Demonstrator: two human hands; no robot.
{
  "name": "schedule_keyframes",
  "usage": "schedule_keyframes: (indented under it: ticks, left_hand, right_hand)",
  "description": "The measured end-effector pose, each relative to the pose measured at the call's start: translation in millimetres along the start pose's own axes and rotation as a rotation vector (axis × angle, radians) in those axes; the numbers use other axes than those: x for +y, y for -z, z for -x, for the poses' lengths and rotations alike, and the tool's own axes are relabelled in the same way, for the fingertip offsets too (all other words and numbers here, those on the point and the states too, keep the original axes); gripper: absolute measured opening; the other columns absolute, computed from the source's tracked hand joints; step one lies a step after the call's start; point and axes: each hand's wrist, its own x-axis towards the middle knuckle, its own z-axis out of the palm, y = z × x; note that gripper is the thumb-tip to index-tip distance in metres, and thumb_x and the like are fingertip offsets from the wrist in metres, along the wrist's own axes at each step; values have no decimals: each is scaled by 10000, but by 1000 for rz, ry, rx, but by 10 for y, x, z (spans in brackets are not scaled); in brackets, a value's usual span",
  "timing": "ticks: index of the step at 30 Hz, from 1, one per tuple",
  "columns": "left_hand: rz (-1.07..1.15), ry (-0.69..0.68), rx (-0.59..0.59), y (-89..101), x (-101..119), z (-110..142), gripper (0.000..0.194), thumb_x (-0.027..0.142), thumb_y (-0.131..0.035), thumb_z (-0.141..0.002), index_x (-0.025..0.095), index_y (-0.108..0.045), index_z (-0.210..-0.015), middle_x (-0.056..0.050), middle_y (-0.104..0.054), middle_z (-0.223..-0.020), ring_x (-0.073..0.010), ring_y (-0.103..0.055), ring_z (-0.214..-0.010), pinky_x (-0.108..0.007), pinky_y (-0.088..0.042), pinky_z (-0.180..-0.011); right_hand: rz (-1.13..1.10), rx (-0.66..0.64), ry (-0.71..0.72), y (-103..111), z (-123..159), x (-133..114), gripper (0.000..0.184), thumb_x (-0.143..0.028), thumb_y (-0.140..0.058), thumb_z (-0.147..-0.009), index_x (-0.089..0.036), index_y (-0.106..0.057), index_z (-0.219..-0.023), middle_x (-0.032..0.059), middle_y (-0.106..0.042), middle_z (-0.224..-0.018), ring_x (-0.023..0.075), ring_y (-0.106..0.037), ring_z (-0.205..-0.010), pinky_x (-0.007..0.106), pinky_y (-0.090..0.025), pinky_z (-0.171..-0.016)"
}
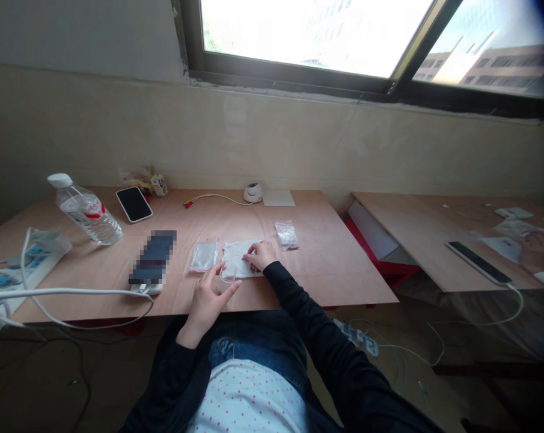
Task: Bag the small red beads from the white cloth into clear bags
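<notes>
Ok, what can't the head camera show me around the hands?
Dark rectangular device on the pale wooden table: pixelated, details unreadable.
Small clear plastic bag: contents too small to identify.
White plastic pouch: partly hidden by the right hand.
Pale wooden side table: far end cut off by the right edge.

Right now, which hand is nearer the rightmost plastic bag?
Right: the right hand is just left of the bag; the left hand is farther left, by the table's near edge.
</notes>
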Motion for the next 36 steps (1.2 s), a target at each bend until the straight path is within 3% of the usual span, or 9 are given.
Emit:
schedule_keyframes:
  ticks: [5, 8, 13, 18, 23, 27, 29, 32, 36]
  left_hand:
    - [-27, -1, 15, -4, -6, -5, 494, 392, -637, -721, 204, -506, -1159, -87, -579, -1170, -223, -530, -1094, -358, -405, -937]
    - [-14, 4, 13, -5, 8, -9, 498, 394, -639, -718, 203, -506, -1159, -89, -587, -1155, -224, -543, -1073, -355, -417, -921]
    - [5, 5, -8, -1, 44, -18, 492, 390, -633, -721, 208, -501, -1159, -91, -592, -1140, -232, -549, -1065, -364, -424, -909]
    - [-44, 30, 15, 18, 54, -20, 499, 409, -645, -699, 211, -509, -1137, -90, -598, -1120, -240, -563, -1030, -374, -436, -885]
    - [-52, 65, 52, 26, -1, -31, 462, 419, -638, -696, 207, -505, -1085, -82, -610, -1033, -241, -579, -974, -369, -456, -833]
    - [14, 155, 48, -9, -61, -24, 471, 434, -664, -664, 190, -493, -1029, -73, -603, -971, -219, -604, -867, -338, -491, -748]
    - [90, 223, 5, -20, -67, -14, 495, 447, -673, -649, 184, -481, -1022, -61, -601, -918, -202, -613, -776, -307, -511, -642]
    - [223, 289, -69, -3, -26, -8, 508, 461, -665, -653, 183, -466, -1028, -24, -583, -820, -167, -599, -659, -256, -497, -511]
    - [310, 220, -87, 34, 60, -34, 326, 461, -534, -774, 163, -513, -904, -18, -568, -778, -145, -590, -691, -243, -498, -598]
  right_hand:
    - [-54, 27, 26, 50, -15, -37, 173, -348, -664, -681, -176, -685, -681, 61, -635, -780, 178, -567, -816, 289, -393, -773]
    - [-203, 28, 70, 153, 44, -111, 198, -357, -636, -713, -166, -687, -705, 57, -634, -771, 183, -574, -820, 294, -404, -758]
    - [-504, -46, 244, 351, 299, -367, 228, -394, -640, -713, -170, -671, -684, 25, -627, -720, 160, -570, -750, 274, -416, -709]
    - [-641, -71, 253, 402, 626, -526, 241, -406, -642, -719, -214, -669, -862, 30, -623, -858, 159, -552, -825, 278, -426, -737]
    - [-822, -202, 203, 301, 880, -396, 574, -359, -709, -649, -256, -514, -1179, 61, -571, -1063, 176, -550, -936, 290, -446, -757]
    - [-903, -291, 126, 119, 1019, -291, 748, -310, -769, -564, -267, -453, -1240, 56, -584, -1058, 178, -575, -908, 297, -461, -740]
    - [-978, -311, 121, 43, 1054, -298, 677, -316, -757, -580, -247, -494, -1199, 47, -615, -981, 170, -595, -841, 292, -476, -703]
    - [-1117, -302, 121, -1, 1054, -338, 418, -367, -682, -669, -201, -591, -1042, 41, -651, -869, 154, -615, -730, 296, -487, -674]
    - [-1197, -247, 36, 34, 1024, -295, 278, -417, -635, -707, -176, -621, -846, 33, -671, -761, 147, -632, -639, 247, -474, -555]
